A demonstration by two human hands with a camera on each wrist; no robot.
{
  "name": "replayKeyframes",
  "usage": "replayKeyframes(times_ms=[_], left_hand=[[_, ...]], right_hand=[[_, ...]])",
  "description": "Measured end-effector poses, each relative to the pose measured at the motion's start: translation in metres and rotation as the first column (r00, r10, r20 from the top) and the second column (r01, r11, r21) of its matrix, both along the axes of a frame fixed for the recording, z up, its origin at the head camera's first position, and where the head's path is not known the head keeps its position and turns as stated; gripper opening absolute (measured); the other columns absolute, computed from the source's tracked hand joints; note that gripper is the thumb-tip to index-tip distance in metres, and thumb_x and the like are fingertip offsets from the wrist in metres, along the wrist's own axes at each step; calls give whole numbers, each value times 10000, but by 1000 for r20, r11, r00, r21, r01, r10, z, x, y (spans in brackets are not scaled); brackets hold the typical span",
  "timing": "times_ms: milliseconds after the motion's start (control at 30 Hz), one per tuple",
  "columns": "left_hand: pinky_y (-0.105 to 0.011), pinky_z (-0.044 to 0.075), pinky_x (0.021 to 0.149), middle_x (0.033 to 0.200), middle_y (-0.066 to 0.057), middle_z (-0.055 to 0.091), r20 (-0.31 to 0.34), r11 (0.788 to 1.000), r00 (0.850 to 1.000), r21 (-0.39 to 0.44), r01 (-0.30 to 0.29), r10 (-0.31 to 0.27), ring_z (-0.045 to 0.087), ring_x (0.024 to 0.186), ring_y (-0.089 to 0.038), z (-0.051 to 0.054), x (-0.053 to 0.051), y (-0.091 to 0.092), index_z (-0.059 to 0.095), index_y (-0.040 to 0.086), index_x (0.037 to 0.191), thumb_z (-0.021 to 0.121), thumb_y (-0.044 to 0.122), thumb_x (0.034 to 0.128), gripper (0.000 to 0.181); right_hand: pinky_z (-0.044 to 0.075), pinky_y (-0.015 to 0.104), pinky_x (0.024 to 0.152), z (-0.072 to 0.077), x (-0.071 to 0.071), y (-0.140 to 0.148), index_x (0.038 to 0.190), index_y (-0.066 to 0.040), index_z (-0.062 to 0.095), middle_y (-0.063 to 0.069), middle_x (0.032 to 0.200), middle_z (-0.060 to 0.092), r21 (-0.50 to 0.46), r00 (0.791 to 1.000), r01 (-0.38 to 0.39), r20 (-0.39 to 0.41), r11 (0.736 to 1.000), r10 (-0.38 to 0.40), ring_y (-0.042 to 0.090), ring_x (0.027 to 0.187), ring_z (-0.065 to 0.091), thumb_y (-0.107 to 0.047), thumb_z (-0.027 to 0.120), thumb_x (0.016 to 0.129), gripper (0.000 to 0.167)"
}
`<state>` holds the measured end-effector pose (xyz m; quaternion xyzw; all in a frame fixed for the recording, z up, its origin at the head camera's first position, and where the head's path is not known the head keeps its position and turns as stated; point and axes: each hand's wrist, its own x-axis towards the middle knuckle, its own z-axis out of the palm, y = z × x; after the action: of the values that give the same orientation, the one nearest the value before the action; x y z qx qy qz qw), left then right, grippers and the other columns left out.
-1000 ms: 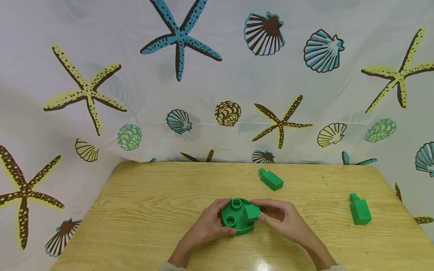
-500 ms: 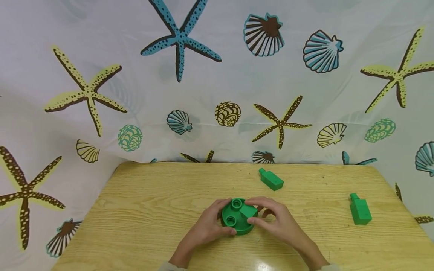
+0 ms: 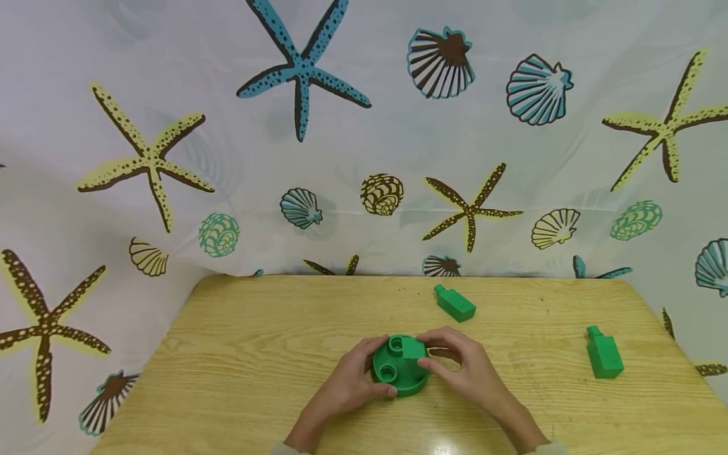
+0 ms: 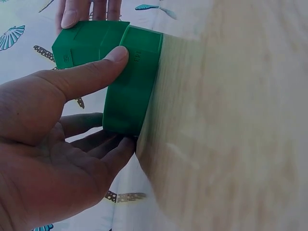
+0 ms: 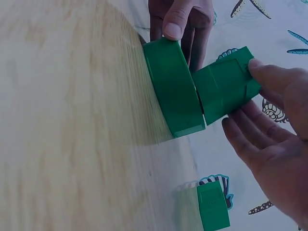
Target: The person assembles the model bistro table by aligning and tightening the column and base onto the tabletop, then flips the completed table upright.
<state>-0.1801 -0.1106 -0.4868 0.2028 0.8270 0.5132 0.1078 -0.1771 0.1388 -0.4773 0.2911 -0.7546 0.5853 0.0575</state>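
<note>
A round green base with a raised rim lies on the wooden table. Two round sockets show on its left part. My left hand grips the base at its side, the thumb lying along the near wall in the left wrist view. Over the base's right part stands a green rectangular block. Thumb and fingers of my right hand pinch this block near its top. It leans slightly in the right wrist view, its lower end at the base's rim. Whatever lies under the block is hidden.
Two more green blocks with narrow necks lie on the table: one block beyond the base, another block off to the right. A cloth printed with starfish and shells hangs behind the table's far edge.
The block in my right hand has shifted left and slightly away over the base, and the right hand has moved left with it. My left hand stays on the base.
</note>
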Motion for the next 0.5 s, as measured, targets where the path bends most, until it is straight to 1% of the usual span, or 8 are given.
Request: replayKeyframes(times_ms=[100,233,333,500], left_hand=[[-469,434,1125,1474,-233,467,-12,1000,1000,2,2,-2,468,1389,-382,0,0,1,397,-51,1536,893,97,808,893],[-443,433,1128,1466,-227,474,-18,1000,1000,-1,8,-8,472,1389,-368,0,0,1,395,-60,1534,894,99,807,895],[-436,434,1128,1467,-224,471,-13,1000,1000,-4,11,-11,473,1389,-361,0,0,2,387,-63,1537,888,97,814,893],[-473,437,1124,1489,-236,453,-4,1000,1000,-2,7,-7,462,1395,-382,2,1,0,380,-62,1541,881,96,823,889]], right_hand=[[611,417,883,0,-1,-3,1272,-51,672,52,1184,677,15,999,29,-13,999,-29,259,1042,679,-102,780,927,365],[625,361,831,-1,-1,-5,1349,-115,660,31,1140,634,82,997,68,-33,994,-65,223,983,663,-140,764,950,413],[624,336,816,-2,-2,-5,1361,-186,663,-2,1109,609,116,996,92,-7,989,-92,188,958,665,-193,774,946,430],[626,323,794,-1,-3,-5,1337,-181,668,-22,1102,603,132,992,118,25,984,-123,166,922,683,-254,801,922,441]])
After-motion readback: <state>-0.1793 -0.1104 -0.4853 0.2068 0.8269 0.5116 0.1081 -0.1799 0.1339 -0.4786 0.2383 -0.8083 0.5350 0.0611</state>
